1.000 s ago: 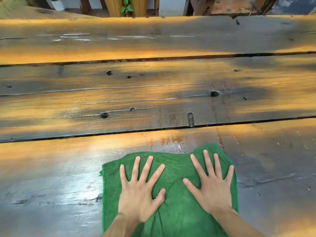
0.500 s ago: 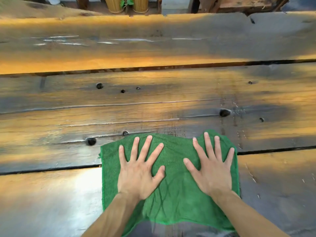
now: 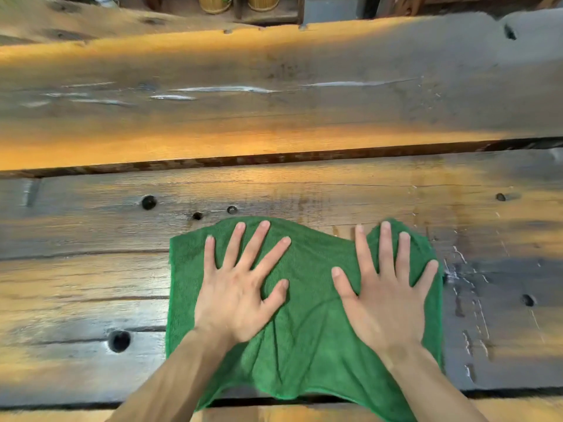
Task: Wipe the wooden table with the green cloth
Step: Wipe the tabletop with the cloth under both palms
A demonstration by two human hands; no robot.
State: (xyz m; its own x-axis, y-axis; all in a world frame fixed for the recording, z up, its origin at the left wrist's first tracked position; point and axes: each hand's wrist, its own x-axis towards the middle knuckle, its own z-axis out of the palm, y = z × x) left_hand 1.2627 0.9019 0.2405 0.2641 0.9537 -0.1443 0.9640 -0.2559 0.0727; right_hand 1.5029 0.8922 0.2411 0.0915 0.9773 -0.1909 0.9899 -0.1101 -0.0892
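A green cloth (image 3: 307,330) lies spread flat on the middle plank of the wooden table (image 3: 274,117). My left hand (image 3: 240,284) presses on the cloth's left half with fingers straight and spread. On the right half my right hand (image 3: 387,293) presses the same way, its index fingertip just past the cloth's far edge. The cloth's near edge hangs over the gap between the middle plank and the near plank. Both forearms reach in from the bottom of the view.
The table is made of wide, rough planks with dark gaps between them and several dark knot holes (image 3: 119,341). A wet sheen shows right of the cloth. Beyond the far edge stand woven baskets (image 3: 213,3) and wooden furniture.
Both hands have pushed the cloth away from me, from the near plank across the gap onto the middle plank. The cloth's far edge now lies near the small knot holes.
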